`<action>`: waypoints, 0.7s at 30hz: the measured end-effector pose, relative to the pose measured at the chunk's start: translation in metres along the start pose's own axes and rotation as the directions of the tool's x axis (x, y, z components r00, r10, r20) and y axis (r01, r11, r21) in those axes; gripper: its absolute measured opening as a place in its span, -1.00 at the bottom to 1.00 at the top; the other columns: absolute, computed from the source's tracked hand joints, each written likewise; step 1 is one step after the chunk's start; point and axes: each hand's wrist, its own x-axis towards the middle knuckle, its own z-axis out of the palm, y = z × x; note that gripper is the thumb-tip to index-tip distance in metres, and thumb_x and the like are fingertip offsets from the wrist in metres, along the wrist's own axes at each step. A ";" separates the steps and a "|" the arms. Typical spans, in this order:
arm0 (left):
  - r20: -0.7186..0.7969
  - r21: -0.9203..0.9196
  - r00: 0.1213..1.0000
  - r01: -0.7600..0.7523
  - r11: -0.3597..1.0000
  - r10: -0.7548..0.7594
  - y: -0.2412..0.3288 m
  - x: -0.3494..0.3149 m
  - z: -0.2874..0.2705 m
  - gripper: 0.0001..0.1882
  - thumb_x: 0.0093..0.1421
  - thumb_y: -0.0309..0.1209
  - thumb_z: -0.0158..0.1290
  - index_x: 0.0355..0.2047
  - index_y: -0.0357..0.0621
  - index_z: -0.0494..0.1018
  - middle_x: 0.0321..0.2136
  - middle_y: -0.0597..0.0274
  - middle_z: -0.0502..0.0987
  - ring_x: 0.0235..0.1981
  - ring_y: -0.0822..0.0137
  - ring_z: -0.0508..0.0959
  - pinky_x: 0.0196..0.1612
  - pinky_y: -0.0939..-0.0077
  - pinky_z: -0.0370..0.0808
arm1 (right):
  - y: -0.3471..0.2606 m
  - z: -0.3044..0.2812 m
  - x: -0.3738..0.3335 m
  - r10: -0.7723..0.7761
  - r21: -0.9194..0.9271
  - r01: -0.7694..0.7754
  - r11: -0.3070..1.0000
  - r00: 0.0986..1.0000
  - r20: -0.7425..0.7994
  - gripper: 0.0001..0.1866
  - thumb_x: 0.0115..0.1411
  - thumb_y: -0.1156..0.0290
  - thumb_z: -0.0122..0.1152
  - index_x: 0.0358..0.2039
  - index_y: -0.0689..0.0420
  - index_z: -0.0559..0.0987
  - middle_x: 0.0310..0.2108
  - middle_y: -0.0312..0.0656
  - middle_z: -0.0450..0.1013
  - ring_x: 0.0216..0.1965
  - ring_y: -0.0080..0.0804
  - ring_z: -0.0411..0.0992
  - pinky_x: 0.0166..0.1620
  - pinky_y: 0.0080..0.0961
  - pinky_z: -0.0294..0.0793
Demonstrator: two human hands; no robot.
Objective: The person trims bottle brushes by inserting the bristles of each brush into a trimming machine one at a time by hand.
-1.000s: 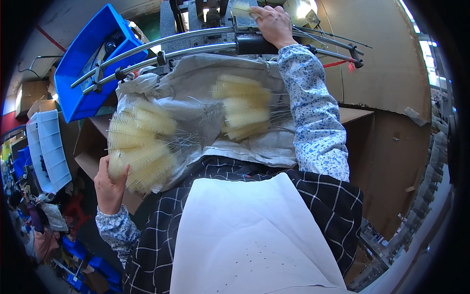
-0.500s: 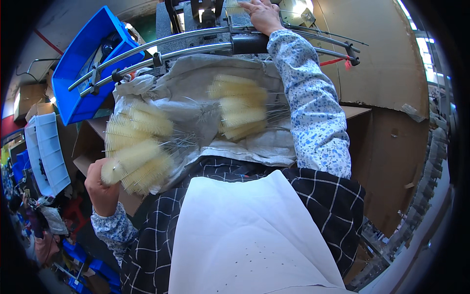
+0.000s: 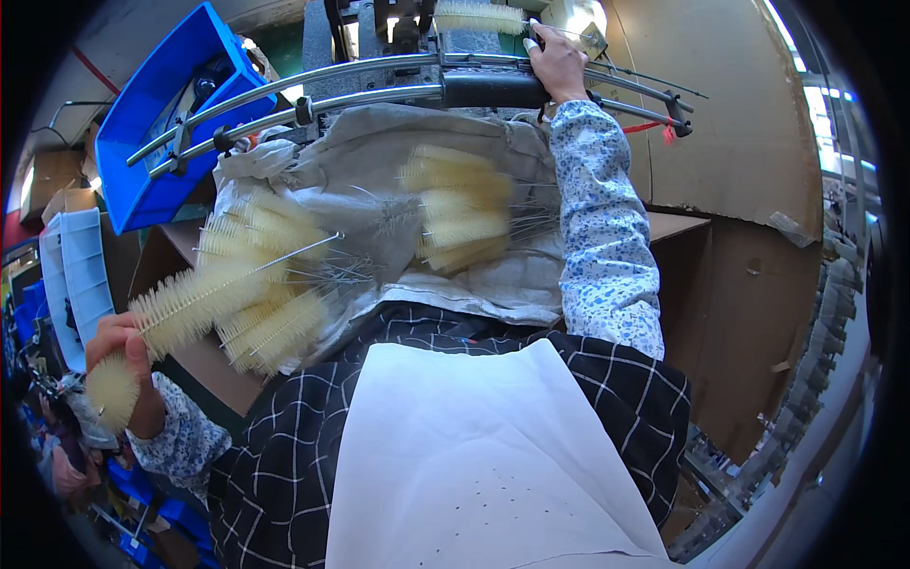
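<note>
My left hand [image 3: 133, 356], at the far left, is closed around a yellow bristle brush [image 3: 175, 308] with a twisted wire stem. The stem points right, over a pile of similar brushes [image 3: 270, 327] on the grey cloth [image 3: 355, 142]. Up at the machine, my right hand [image 3: 559, 64] has its thumb and forefinger apart, with white coverings on the tips. It is beside the wire end of another yellow brush [image 3: 479, 17], which lies across the machine; whether the fingers touch the wire I cannot tell. A second group of brushes [image 3: 464, 213] lies on the cloth between my arms.
Two curved metal rails [image 3: 379, 95] with a black sleeve [image 3: 493, 90] cross in front of the machine. A blue bin [image 3: 142, 152] stands at the upper left, a white crate [image 3: 85, 275] below it. Cardboard [image 3: 749, 313] stands on the right.
My left hand has moved left and down, drawing one brush away from the pile. My right hand has shifted right and slightly down, uncovering the brush on the machine.
</note>
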 end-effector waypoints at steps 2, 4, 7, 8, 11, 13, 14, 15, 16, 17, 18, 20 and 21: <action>-0.010 0.024 1.000 -0.015 1.000 0.016 0.006 0.004 0.004 -0.86 0.03 -0.48 -0.02 -0.44 -0.27 0.26 -0.47 0.03 0.41 -0.43 0.29 0.37 -0.30 0.51 0.29 | -0.013 0.001 0.000 -0.008 -0.010 0.008 1.000 1.000 0.006 -0.61 -0.01 0.23 0.00 -0.11 -0.05 0.40 -0.12 -0.24 0.34 -0.11 -0.26 0.31 -0.07 -0.18 0.15; -0.017 0.025 1.000 -0.019 1.000 0.019 0.007 0.005 0.005 -0.86 0.04 -0.48 -0.02 -0.44 -0.27 0.26 -0.48 0.04 0.41 -0.43 0.30 0.37 -0.30 0.51 0.30 | -0.032 -0.001 0.000 -0.004 -0.035 0.005 0.999 1.000 0.030 -0.61 -0.01 0.28 -0.02 -0.11 -0.02 0.40 -0.14 -0.24 0.34 -0.12 -0.25 0.31 -0.09 -0.17 0.18; -0.022 0.045 0.999 -0.037 0.998 0.038 0.008 0.004 0.002 -0.86 0.04 -0.47 -0.02 -0.44 -0.26 0.27 -0.48 0.04 0.42 -0.44 0.30 0.38 -0.30 0.50 0.30 | -0.054 0.000 -0.003 -0.010 -0.020 0.010 1.000 0.999 0.034 -0.62 -0.01 0.29 -0.02 -0.12 0.01 0.40 -0.14 -0.24 0.34 -0.13 -0.24 0.32 -0.10 -0.16 0.19; -0.030 0.024 0.999 -0.030 0.999 0.031 0.008 0.003 0.000 -0.85 0.04 -0.46 -0.02 -0.44 -0.26 0.26 -0.49 0.05 0.42 -0.44 0.30 0.38 -0.30 0.50 0.31 | -0.059 0.004 -0.003 -0.031 -0.021 0.031 0.999 1.000 -0.001 -0.63 -0.02 0.30 -0.03 -0.13 0.03 0.41 -0.16 -0.24 0.35 -0.15 -0.24 0.33 -0.13 -0.16 0.21; -0.044 0.023 0.999 -0.007 1.000 0.008 0.007 -0.001 -0.005 -0.84 0.03 -0.45 -0.01 -0.45 -0.25 0.26 -0.49 0.05 0.42 -0.45 0.30 0.38 -0.31 0.49 0.31 | -0.084 0.014 -0.003 -0.032 -0.015 0.032 0.999 0.999 0.024 -0.63 -0.02 0.29 -0.03 -0.15 0.03 0.42 -0.18 -0.24 0.37 -0.18 -0.24 0.35 -0.17 -0.16 0.22; -0.043 0.014 0.999 -0.007 1.000 0.007 0.005 0.000 -0.005 -0.84 0.03 -0.44 0.00 -0.45 -0.25 0.26 -0.50 0.05 0.41 -0.45 0.30 0.38 -0.32 0.49 0.31 | -0.105 0.011 -0.004 -0.020 -0.041 0.020 0.999 1.000 0.007 -0.65 -0.02 0.32 -0.05 -0.16 0.02 0.42 -0.21 -0.25 0.38 -0.20 -0.26 0.36 -0.20 -0.16 0.22; -0.029 0.019 0.999 -0.023 1.000 0.024 0.004 0.000 -0.004 -0.86 0.04 -0.46 -0.03 -0.44 -0.26 0.28 -0.47 0.08 0.40 -0.44 0.33 0.37 -0.32 0.53 0.30 | -0.117 0.014 -0.004 -0.025 -0.065 0.027 0.998 0.999 0.036 -0.66 -0.01 0.33 -0.06 -0.17 0.02 0.42 -0.22 -0.25 0.38 -0.21 -0.27 0.37 -0.21 -0.14 0.22; -0.015 0.023 0.999 -0.040 0.999 0.040 0.004 0.000 -0.003 -0.88 0.05 -0.47 -0.05 -0.43 -0.27 0.29 -0.45 0.10 0.38 -0.44 0.36 0.36 -0.32 0.56 0.30 | -0.127 0.017 -0.004 -0.028 -0.090 0.034 0.995 0.998 0.064 -0.67 -0.01 0.34 -0.06 -0.17 0.02 0.43 -0.23 -0.26 0.39 -0.22 -0.27 0.37 -0.22 -0.13 0.22; -0.014 0.021 0.999 -0.040 0.999 0.040 0.004 0.000 -0.002 -0.88 0.05 -0.47 -0.05 -0.43 -0.27 0.29 -0.45 0.10 0.38 -0.44 0.36 0.36 -0.32 0.56 0.30 | -0.137 0.020 -0.005 -0.027 -0.093 0.033 0.995 0.998 0.064 -0.67 -0.01 0.34 -0.06 -0.17 0.02 0.43 -0.23 -0.26 0.39 -0.22 -0.27 0.37 -0.22 -0.13 0.22; -0.007 0.017 0.999 -0.041 0.999 0.041 0.005 0.001 0.000 -0.88 0.05 -0.47 -0.05 -0.43 -0.27 0.29 -0.46 0.10 0.38 -0.44 0.36 0.36 -0.33 0.57 0.29 | -0.147 0.024 -0.005 -0.029 -0.064 0.031 0.997 0.999 0.039 -0.68 -0.01 0.35 -0.07 -0.18 0.02 0.43 -0.25 -0.26 0.39 -0.23 -0.28 0.38 -0.23 -0.13 0.21; 0.001 0.014 0.999 -0.042 0.999 0.042 0.007 0.002 0.002 -0.87 0.05 -0.46 -0.05 -0.43 -0.27 0.29 -0.46 0.11 0.38 -0.45 0.37 0.36 -0.34 0.58 0.29 | -0.151 0.025 -0.006 -0.029 -0.035 0.030 0.999 0.999 0.014 -0.68 -0.02 0.36 -0.08 -0.20 0.02 0.44 -0.26 -0.27 0.40 -0.24 -0.28 0.38 -0.24 -0.12 0.21; 0.010 0.027 0.998 -0.066 0.997 0.066 0.008 0.004 0.004 -0.87 0.05 -0.46 -0.04 -0.43 -0.27 0.29 -0.47 0.11 0.38 -0.46 0.37 0.35 -0.34 0.58 0.28 | -0.151 0.020 -0.009 -0.034 -0.013 0.034 0.999 0.999 0.012 -0.70 -0.01 0.43 -0.11 -0.22 0.06 0.43 -0.26 -0.25 0.40 -0.23 -0.29 0.38 -0.19 -0.12 0.17; 0.017 0.041 0.996 -0.087 0.995 0.086 0.008 0.005 0.004 -0.87 0.05 -0.46 -0.04 -0.43 -0.26 0.29 -0.47 0.11 0.38 -0.47 0.37 0.35 -0.35 0.59 0.28 | -0.151 0.018 -0.009 -0.043 0.011 0.043 0.999 0.999 0.012 -0.71 -0.01 0.49 -0.15 -0.24 0.11 0.42 -0.27 -0.23 0.39 -0.22 -0.31 0.37 -0.14 -0.13 0.14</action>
